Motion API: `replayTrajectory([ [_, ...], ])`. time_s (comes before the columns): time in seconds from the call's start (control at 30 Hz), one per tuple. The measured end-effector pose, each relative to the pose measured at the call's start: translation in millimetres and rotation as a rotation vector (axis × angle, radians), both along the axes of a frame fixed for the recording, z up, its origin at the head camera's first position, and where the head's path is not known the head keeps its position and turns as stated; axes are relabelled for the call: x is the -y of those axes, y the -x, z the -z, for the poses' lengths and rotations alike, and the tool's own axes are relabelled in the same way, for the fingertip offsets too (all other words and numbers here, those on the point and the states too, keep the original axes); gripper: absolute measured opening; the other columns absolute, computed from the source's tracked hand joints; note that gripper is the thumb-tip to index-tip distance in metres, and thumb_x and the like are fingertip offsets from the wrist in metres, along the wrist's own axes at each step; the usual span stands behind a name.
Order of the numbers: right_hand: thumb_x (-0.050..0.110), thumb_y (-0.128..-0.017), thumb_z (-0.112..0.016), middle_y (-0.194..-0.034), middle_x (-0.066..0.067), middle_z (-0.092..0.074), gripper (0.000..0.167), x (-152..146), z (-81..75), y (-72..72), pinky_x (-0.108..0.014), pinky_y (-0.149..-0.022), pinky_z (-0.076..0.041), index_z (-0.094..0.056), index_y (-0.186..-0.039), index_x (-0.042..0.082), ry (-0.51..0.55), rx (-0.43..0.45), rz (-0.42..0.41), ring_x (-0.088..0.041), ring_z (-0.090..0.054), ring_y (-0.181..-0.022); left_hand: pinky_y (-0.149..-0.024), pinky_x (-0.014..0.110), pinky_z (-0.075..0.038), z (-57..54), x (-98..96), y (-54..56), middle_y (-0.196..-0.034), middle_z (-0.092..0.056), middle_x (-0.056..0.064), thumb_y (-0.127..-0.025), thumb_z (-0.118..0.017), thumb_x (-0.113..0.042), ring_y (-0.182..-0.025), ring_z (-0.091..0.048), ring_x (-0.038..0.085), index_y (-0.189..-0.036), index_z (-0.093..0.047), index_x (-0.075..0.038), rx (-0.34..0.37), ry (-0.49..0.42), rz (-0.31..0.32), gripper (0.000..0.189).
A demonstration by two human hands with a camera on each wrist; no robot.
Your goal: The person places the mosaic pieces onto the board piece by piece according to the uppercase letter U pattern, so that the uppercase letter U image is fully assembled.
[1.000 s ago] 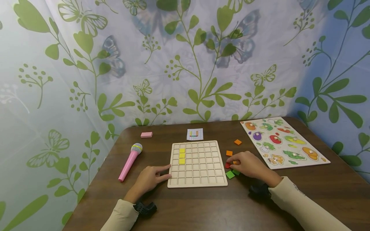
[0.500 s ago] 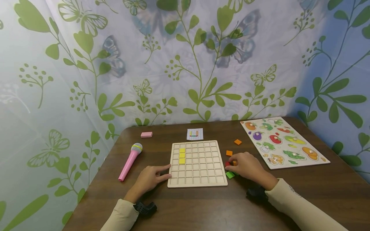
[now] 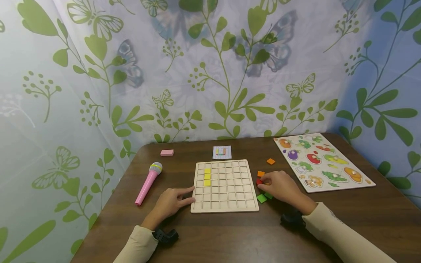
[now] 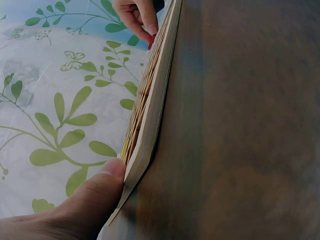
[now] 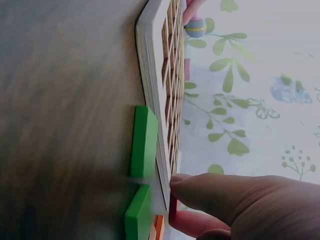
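A wooden grid board [image 3: 225, 199] lies on the table with three yellow tiles [image 3: 207, 176] in a column at its upper left. My left hand [image 3: 169, 202] rests at the board's left edge, thumb and forefinger extended and touching it. To the right of the board, my right hand [image 3: 281, 186] pinches a red tile [image 5: 173, 209] between thumb and fingers. In the right wrist view the tile is partly hidden by the thumb. Two green tiles [image 5: 144, 142] lie beside the board, below that hand. Orange tiles [image 3: 261, 174] lie near it, one farther back.
Behind the board lies a small card [image 3: 222, 152] printed with a coloured grid pattern. A pink toy microphone [image 3: 147, 186] and a pink block [image 3: 167, 152] are on the left. At the right lies a vegetable puzzle board [image 3: 323, 162]. A patterned curtain [image 3: 197, 80] hangs behind the table.
My right hand has shifted slightly among the loose tiles and now has the red tile between its fingertips, a little raised. My left hand and the board stay in place.
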State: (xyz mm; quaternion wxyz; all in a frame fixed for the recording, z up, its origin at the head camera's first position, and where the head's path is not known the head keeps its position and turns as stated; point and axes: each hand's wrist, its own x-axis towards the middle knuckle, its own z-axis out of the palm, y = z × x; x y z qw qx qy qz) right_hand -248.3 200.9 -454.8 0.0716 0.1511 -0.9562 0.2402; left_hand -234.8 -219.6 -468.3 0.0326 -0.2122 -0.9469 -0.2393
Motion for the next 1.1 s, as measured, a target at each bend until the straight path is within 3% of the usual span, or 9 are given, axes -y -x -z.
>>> replayTrajectory([
  [0.1, 0.030, -0.087, -0.083, -0.073, 0.004, -0.070, 0.025, 5, -2.9, -2.2, -0.030, -0.053, -0.045, -0.082, -0.101, 0.010, 0.017, -0.006, -0.012, -0.006, -0.055, -0.059, -0.049, 0.023, -0.026, -0.2, 0.0, 0.4, -0.055, -0.035, -0.015, -0.090, -0.074, -0.052, -0.049, -0.028, 0.002, -0.135, -0.069, -0.027, -0.005, 0.000, 0.002, 0.052],
  [0.27, 0.031, -0.088, -0.082, -0.052, 0.007, -0.047, 0.025, 19, -2.8, -3.6, -0.027, -0.048, -0.031, -0.082, -0.102, 0.011, 0.032, -0.009, -0.033, -0.009, -0.039, -0.047, -0.049, 0.023, -0.025, 1.0, 0.8, -0.8, -0.055, -0.035, -0.015, -0.090, -0.074, -0.053, -0.049, -0.027, 0.002, -0.136, -0.069, -0.028, 0.007, 0.001, -0.003, 0.053],
  [0.63, 0.030, -0.088, -0.082, -0.052, 0.011, -0.043, 0.018, 53, -4.4, -7.8, -0.026, -0.050, -0.030, -0.082, -0.099, 0.015, 0.062, -0.045, -0.112, -0.007, -0.038, -0.048, -0.049, 0.023, -0.025, -0.4, -0.4, 0.1, -0.055, -0.035, -0.015, -0.090, -0.075, -0.051, -0.050, -0.028, 0.002, -0.136, -0.069, -0.030, 0.011, 0.012, -0.012, 0.052],
  [1.1, 0.025, -0.089, -0.079, -0.054, 0.013, -0.044, 0.011, 106, -5.6, -4.1, -0.025, -0.051, -0.030, -0.081, -0.098, 0.019, 0.069, -0.029, -0.227, -0.007, -0.038, -0.052, -0.049, 0.023, -0.025, 1.6, 0.1, 1.3, -0.055, -0.035, -0.014, -0.090, -0.074, -0.053, -0.050, -0.027, 0.002, -0.135, -0.069, -0.028, 0.005, -0.011, -0.004, 0.052],
])
